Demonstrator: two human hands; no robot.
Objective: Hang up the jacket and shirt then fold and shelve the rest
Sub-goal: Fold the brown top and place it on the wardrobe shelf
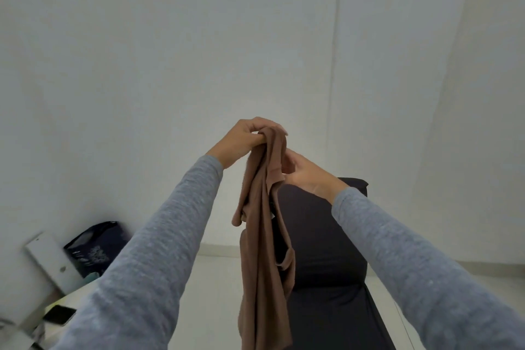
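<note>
Held up in the middle of the frame, in front of a white wall (170,37): a brown garment (264,236), limp and bunched lengthwise, hanging from just above centre down to the bottom edge. Gripped at its very top by the left hand (244,139), with fingers and thumb curled tightly round a gathered fold of the cloth. Met slightly lower and to the right by the right hand (305,175), palm turned toward the camera, fingers bent in against the garment's right edge beside a stitched hem. Impossible to tell whether pinching that hem or only touching it. Hanging below both hands, between the two forearms in grey sleeves (159,236), which reach in from the lower left and lower right corners. Trailing in loose folds, with one short flap drooping on the left side and an open loop of fabric on the right. Behind the garment, in the lower centre and right of the frame, a black padded seat (321,236). In the lower left, a dark bag (93,244) against the wall, and near the corner a phone (58,314) lying flat on a pale surface.
</note>
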